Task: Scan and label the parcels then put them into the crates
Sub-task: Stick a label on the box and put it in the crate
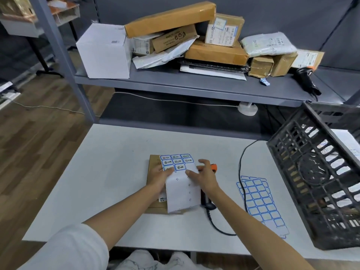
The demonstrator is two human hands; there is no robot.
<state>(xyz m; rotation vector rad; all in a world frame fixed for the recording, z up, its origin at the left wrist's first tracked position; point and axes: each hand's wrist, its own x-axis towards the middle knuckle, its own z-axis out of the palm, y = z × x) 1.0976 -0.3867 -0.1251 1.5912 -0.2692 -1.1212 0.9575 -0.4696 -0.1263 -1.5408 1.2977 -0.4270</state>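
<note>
My two hands work a label sheet over one parcel on the white table.

My left hand (159, 177) pinches the label sheet's (180, 182) left edge; my right hand (204, 175), fingers spread, presses its right side. The sheet's long axis runs near to far, its nine printed labels at the far end. It lies on one flat brown parcel (153, 193). One scanner (209, 199) and one blank sheet (261, 201) lie right; one black crate (319, 184) stands far right.

Lighting: even, bright, from overhead; shadows soft under the shelf (187, 84); wide-angle bending at edges; slight overall softness; no glare.
</note>
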